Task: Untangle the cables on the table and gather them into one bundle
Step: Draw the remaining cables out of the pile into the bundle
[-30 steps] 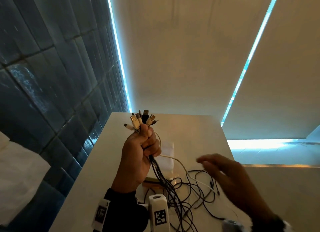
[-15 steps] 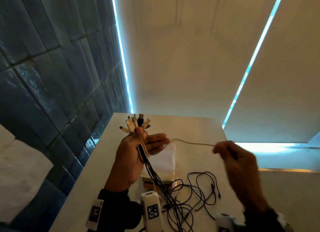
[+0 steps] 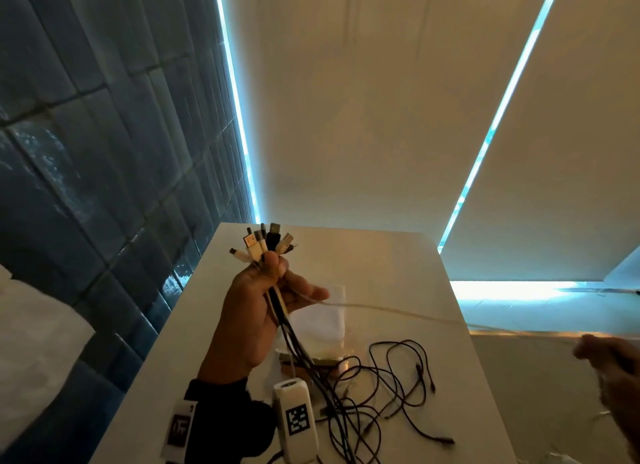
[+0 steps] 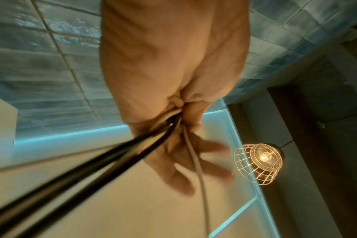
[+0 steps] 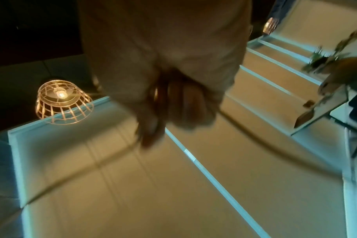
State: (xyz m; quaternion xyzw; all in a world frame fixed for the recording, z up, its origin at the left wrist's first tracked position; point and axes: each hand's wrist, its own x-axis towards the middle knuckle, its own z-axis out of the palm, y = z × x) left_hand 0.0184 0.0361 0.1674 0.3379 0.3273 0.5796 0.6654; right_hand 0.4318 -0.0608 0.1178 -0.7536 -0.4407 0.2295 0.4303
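Observation:
My left hand (image 3: 273, 283) is raised above the white table (image 3: 398, 262). Its thumb pinches a bundle of cable ends, and the plugs (image 3: 266, 245) fan out above it. Black cables (image 3: 298, 345) hang from this hand into a loose tangle (image 3: 391, 387) on the table. A white cable (image 3: 398, 313) runs taut from the left hand to my right hand (image 3: 606, 359), which grips it past the table's right edge, blurred. In the left wrist view the left hand (image 4: 185, 145) has fingers spread, with the black cables (image 4: 92, 161) and white cable (image 4: 198, 167) leaving it. The right hand (image 5: 173, 109) is curled round the white cable (image 5: 275, 154).
A white folded packet (image 3: 322, 321) lies mid-table over a small wooden piece (image 3: 294, 359). A dark tiled wall (image 3: 104, 151) stands to the left, pale blinds (image 3: 346, 117) behind. A wire-cage lamp (image 4: 259, 162) hangs overhead. The table's right edge (image 3: 460, 325) drops off.
My right hand took the white cable and drew it out to the right, past the table edge, until it ran taut. The left hand's fingers spread while its thumb kept the bundle.

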